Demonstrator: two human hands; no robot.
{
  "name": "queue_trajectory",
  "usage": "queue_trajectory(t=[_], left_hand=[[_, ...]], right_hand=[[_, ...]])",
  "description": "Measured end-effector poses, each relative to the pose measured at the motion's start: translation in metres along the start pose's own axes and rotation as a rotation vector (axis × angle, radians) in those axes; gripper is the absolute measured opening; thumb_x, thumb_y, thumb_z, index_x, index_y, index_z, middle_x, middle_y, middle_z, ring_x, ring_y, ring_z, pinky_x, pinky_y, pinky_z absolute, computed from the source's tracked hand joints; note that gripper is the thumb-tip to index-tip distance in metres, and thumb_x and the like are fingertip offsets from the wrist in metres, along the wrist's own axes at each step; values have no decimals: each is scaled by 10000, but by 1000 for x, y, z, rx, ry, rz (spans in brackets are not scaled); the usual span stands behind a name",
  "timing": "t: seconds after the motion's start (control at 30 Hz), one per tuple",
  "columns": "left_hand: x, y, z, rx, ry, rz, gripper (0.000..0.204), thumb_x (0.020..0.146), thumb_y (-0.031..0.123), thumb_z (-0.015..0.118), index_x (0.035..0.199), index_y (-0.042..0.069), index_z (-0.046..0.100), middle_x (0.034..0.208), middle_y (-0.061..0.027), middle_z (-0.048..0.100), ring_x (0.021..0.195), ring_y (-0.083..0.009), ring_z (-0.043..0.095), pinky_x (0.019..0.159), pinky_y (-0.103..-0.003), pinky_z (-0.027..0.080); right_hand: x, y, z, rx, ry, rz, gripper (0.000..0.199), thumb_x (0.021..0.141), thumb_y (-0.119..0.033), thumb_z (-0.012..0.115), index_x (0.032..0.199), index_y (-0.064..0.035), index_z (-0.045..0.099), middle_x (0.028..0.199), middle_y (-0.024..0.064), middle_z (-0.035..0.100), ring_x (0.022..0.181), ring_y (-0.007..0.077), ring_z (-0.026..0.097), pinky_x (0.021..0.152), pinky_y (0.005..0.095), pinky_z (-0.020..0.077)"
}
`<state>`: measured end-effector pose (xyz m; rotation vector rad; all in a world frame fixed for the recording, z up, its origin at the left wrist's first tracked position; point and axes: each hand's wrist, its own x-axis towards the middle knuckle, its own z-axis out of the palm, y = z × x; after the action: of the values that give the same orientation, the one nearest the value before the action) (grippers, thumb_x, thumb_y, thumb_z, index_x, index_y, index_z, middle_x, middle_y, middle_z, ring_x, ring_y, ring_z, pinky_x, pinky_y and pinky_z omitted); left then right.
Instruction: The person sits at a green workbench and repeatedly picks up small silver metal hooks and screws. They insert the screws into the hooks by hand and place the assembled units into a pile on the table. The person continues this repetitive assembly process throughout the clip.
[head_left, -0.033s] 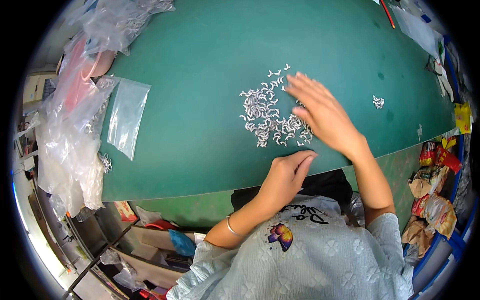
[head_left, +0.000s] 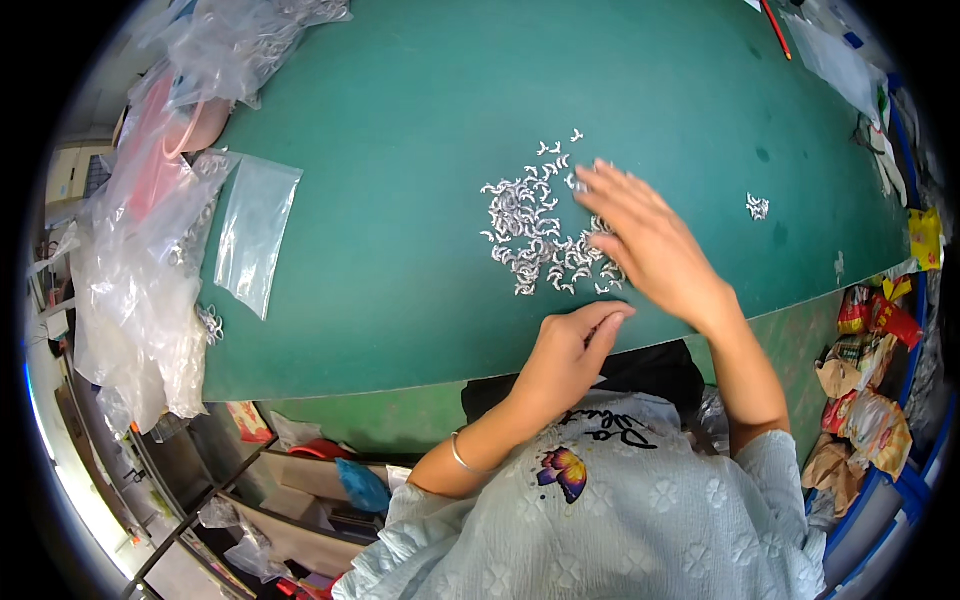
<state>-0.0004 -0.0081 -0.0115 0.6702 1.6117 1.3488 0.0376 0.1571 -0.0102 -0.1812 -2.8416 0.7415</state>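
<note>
A loose pile of small silvery curved metal pieces [head_left: 520,215] is spread over the middle of the green tabletop [head_left: 400,120]. My right hand [head_left: 650,235] lies over the pile's right side with its fingers stretched out, hiding some of the pieces beneath it. Close to the near table edge, just below the pile, my left hand [head_left: 575,350] is closed, thumb and fingers pressed together. Whatever may be inside it is hidden. Farther right sits a small separate cluster of similar pieces [head_left: 757,206].
A flat clear plastic bag [head_left: 257,240] lies on the left of the table. Beyond it are crumpled plastic bags [head_left: 140,270] and a pink container [head_left: 205,125]. A red pencil [head_left: 776,30] rests at the far right. Wrapped packages [head_left: 870,420] stand beyond the right edge.
My right hand has shifted slightly toward me and to the right over the pile. The left hand stays in its place.
</note>
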Motion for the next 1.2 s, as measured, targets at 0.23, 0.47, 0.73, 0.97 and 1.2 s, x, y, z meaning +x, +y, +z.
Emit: queue_trajectory(t=[0.23,0.47,0.73,0.97,1.2], left_hand=[[-3,10,-17,-837,-79,-418,226,931,146,458,1037,-22,565,592,52,358,472,-24,255,395,-170,196],[-9,3,-13,-836,2,-370,219,920,146,486,1030,-23,571,593,48,378,475,-20,273,401,-175,214],[-4,10,-5,-632,19,-320,219,887,188,564,975,-9,601,595,55,405,470,-20,290,408,-181,223],[-6,15,-10,-679,40,-336,157,835,118,621,938,0,620,582,56,410,486,-22,329,419,-182,232],[-6,16,-5,-367,137,-63,86,767,-7,649,853,-1,648,589,62,428,547,-11,381,482,-173,294]], right_hand=[[-45,-16,7,91,165,-59,200,692,19,622,891,13,613,945,102,602,902,271,561,745,356,443],[-42,-16,1,414,344,184,145,710,76,628,845,21,619,833,82,616,719,189,562,645,288,448],[-59,-36,2,1398,344,448,183,789,93,587,962,43,556,875,97,615,833,141,590,768,258,474],[-62,-44,-5,830,407,224,186,712,120,627,884,60,591,810,121,628,741,198,589,656,292,482],[-58,-51,-11,539,467,121,208,658,119,661,854,67,613,760,123,641,702,225,592,619,302,482]])
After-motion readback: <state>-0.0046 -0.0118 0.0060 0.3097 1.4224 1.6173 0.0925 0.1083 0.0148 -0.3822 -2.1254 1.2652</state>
